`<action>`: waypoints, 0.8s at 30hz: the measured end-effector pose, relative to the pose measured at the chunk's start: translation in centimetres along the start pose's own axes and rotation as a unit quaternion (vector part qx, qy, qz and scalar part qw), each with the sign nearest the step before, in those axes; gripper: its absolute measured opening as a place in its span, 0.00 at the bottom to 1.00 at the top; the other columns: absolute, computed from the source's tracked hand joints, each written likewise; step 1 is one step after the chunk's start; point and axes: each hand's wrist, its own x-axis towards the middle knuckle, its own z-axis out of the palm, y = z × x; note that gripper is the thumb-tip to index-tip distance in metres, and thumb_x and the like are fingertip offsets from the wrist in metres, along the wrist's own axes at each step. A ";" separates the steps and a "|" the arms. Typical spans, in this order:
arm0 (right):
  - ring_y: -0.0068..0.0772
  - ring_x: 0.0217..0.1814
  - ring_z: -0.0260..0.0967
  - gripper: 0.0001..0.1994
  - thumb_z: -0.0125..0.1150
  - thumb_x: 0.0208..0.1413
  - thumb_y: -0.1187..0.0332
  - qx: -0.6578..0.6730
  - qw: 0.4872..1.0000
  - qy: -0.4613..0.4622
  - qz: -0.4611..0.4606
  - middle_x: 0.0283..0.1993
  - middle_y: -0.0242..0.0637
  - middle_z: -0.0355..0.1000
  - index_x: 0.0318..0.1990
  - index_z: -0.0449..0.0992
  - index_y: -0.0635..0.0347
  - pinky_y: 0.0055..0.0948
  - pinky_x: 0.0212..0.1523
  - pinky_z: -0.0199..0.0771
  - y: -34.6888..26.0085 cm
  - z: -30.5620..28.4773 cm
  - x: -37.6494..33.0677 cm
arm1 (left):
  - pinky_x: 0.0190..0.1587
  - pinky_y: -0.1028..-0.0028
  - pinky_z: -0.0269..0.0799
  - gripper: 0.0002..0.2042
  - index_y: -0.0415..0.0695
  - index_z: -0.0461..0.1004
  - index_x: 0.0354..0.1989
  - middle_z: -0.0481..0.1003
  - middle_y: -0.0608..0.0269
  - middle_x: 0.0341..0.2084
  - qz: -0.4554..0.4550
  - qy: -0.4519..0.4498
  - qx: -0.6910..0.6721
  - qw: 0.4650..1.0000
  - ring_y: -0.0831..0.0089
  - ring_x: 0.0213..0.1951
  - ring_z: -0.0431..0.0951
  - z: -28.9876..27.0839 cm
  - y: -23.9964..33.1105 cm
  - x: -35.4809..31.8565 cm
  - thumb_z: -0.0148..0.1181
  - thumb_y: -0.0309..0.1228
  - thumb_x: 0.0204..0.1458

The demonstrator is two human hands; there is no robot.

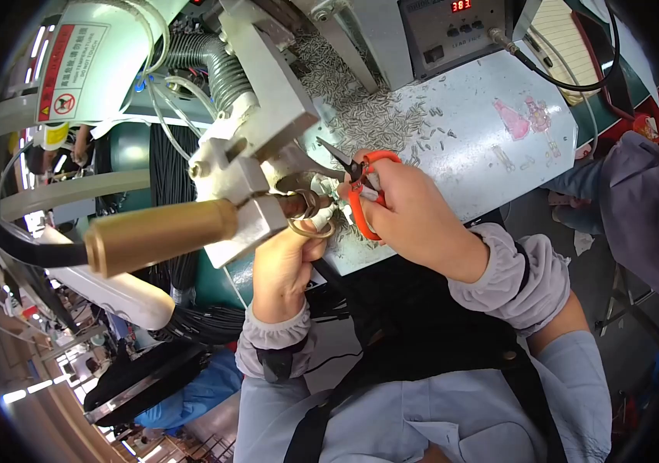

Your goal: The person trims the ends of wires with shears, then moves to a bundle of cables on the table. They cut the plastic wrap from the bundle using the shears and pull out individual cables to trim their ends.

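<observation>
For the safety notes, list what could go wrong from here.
The left hand appears close to the gold-coloured cylindrical handle; if its clamped end is hot, a burn is possible.
The pointed metal pliers with red handles, in the right hand, could nick the left one.
Small silver metal pins lie loose on the pale metal tabletop and might be brushed off.

Tan handle [161, 234] blocks left of hands [416, 216]; room over worktop [464, 174], right.

We get bright indoor light — tube lights [15, 397] glow at left, pale sheen on the counter [464, 181]. Black apron [422, 343] sinks into shadow. We see fisheye bending, dark rim — far left looks soft.
</observation>
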 end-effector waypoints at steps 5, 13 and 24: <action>0.20 0.22 0.58 0.06 0.50 0.52 0.72 0.053 0.998 -0.010 0.033 0.23 0.30 0.65 0.29 0.67 0.65 0.22 0.24 0.58 -0.4 -0.1 -0.7 | 0.14 0.87 0.49 0.11 0.35 0.68 0.36 0.66 0.67 0.17 -0.017 0.048 -0.046 0.998 0.84 0.13 0.56 1.4 0.3 -0.9 0.55 0.29 0.49; 0.13 0.21 0.54 0.04 0.51 0.51 0.74 0.180 0.984 0.005 0.011 0.20 0.25 0.58 0.27 0.65 0.64 0.18 0.22 0.55 -1.2 -1.4 -2.9 | 0.15 0.85 0.52 0.15 0.36 0.65 0.38 0.67 0.63 0.20 0.131 0.149 0.060 0.978 0.82 0.14 0.58 2.3 -2.8 -3.6 0.41 0.37 0.57; 0.41 0.24 0.68 0.07 0.58 0.39 0.75 0.002 0.990 -0.142 -0.017 0.21 0.40 0.68 0.28 0.69 0.64 0.30 0.26 0.66 -1.9 0.1 -4.7 | 0.21 0.83 0.56 0.22 0.41 0.58 0.46 0.68 0.60 0.24 -0.024 0.092 -0.156 0.983 0.80 0.17 0.60 5.4 -3.6 -5.2 0.38 0.49 0.55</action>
